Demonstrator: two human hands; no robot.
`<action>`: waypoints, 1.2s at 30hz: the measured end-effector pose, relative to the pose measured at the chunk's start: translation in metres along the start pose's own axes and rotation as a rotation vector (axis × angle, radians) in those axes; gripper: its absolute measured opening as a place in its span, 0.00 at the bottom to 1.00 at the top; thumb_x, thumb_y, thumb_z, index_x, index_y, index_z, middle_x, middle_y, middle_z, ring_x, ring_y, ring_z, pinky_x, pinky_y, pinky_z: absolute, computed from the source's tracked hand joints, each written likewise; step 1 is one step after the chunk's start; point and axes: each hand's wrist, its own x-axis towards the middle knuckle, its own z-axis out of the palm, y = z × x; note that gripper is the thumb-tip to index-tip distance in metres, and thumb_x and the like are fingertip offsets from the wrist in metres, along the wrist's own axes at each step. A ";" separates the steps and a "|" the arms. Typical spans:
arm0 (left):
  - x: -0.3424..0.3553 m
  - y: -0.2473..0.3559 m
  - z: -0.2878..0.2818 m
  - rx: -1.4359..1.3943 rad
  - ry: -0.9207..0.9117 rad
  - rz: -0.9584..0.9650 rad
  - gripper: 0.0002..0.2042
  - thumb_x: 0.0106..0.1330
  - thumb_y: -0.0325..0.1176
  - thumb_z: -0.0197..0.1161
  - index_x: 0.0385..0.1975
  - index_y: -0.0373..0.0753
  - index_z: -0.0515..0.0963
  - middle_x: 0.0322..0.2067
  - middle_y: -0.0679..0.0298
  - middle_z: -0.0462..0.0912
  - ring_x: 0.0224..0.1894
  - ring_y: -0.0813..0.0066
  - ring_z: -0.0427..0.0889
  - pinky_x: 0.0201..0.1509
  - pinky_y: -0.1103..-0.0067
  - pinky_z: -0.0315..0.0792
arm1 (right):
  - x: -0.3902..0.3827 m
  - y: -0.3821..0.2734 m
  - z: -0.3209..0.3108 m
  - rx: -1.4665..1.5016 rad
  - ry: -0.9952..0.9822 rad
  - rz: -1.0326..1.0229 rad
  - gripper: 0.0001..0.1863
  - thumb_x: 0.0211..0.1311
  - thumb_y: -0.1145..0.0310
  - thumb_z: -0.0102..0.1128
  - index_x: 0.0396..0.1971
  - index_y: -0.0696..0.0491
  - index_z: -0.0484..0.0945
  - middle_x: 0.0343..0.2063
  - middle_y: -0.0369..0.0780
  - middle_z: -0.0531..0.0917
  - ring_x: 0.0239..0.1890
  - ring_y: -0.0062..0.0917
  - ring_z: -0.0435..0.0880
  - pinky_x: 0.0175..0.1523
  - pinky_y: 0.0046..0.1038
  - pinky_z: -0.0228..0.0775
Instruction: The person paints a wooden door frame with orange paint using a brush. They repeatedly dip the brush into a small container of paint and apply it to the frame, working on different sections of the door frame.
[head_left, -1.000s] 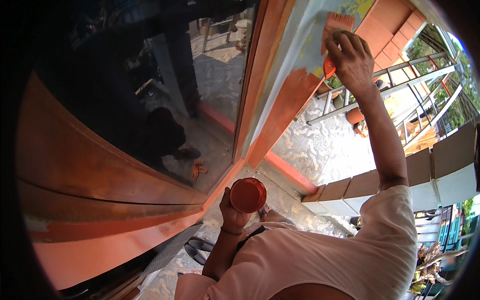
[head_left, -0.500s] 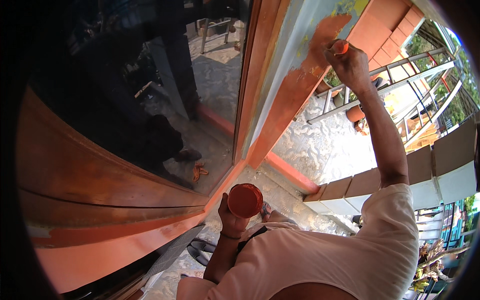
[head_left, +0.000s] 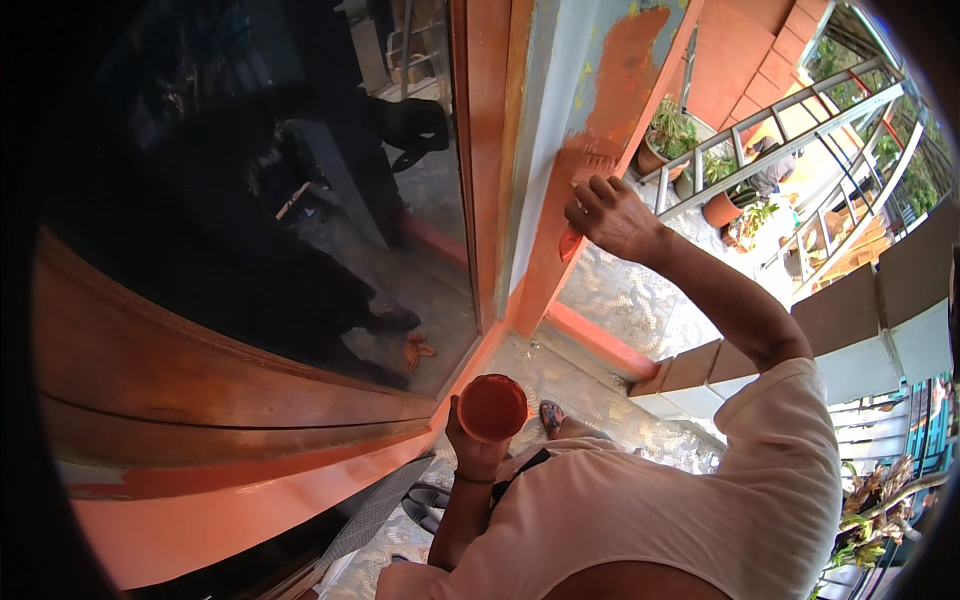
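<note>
My left hand (head_left: 478,458) is wrapped round a small round container of red-orange paint (head_left: 492,408), its open top facing up. Raised ahead, my right hand (head_left: 620,222) grips a paintbrush (head_left: 569,244). The orange handle end sticks out below the fingers, while the bristle end is against the post or too near it to tell a gap. On that post (head_left: 622,75), wet-looking orange paint covers the lower part and a strip higher up. Patches of grey-blue and yellow show beside the paint near the top.
Left of the post stands a dark glass pane (head_left: 330,230) in a brown wooden frame (head_left: 488,150). Aluminium ladders (head_left: 790,135) and potted plants (head_left: 672,130) are beyond, at the right. A low tiled wall (head_left: 740,365) runs below my right arm. Dark sandals (head_left: 425,505) lie on the patterned floor.
My right hand has moved down and to the left along the post with the paintbrush, and has turned. My left hand still holds the paint container at about the same place.
</note>
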 end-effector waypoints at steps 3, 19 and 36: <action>-0.002 0.003 -0.003 -0.025 -0.051 0.017 0.30 0.73 0.59 0.62 0.65 0.44 0.77 0.64 0.57 0.78 0.68 0.48 0.74 0.57 0.51 0.79 | 0.013 0.024 -0.020 0.129 0.061 0.197 0.13 0.54 0.71 0.68 0.41 0.53 0.80 0.35 0.39 0.78 0.43 0.35 0.84 0.41 0.38 0.83; -0.010 -0.016 0.038 -0.151 -0.209 -0.006 0.29 0.75 0.57 0.62 0.64 0.40 0.77 0.63 0.54 0.77 0.68 0.45 0.72 0.58 0.49 0.79 | -0.013 -0.001 0.005 0.222 0.093 0.094 0.12 0.55 0.68 0.69 0.40 0.51 0.81 0.37 0.38 0.79 0.42 0.32 0.85 0.39 0.36 0.82; -0.014 -0.028 0.034 -0.141 -0.215 0.058 0.28 0.75 0.57 0.62 0.64 0.41 0.76 0.63 0.54 0.76 0.67 0.46 0.72 0.60 0.48 0.81 | 0.025 0.047 0.022 -0.302 0.267 -0.001 0.07 0.50 0.65 0.68 0.30 0.49 0.83 0.37 0.37 0.78 0.49 0.31 0.79 0.65 0.38 0.73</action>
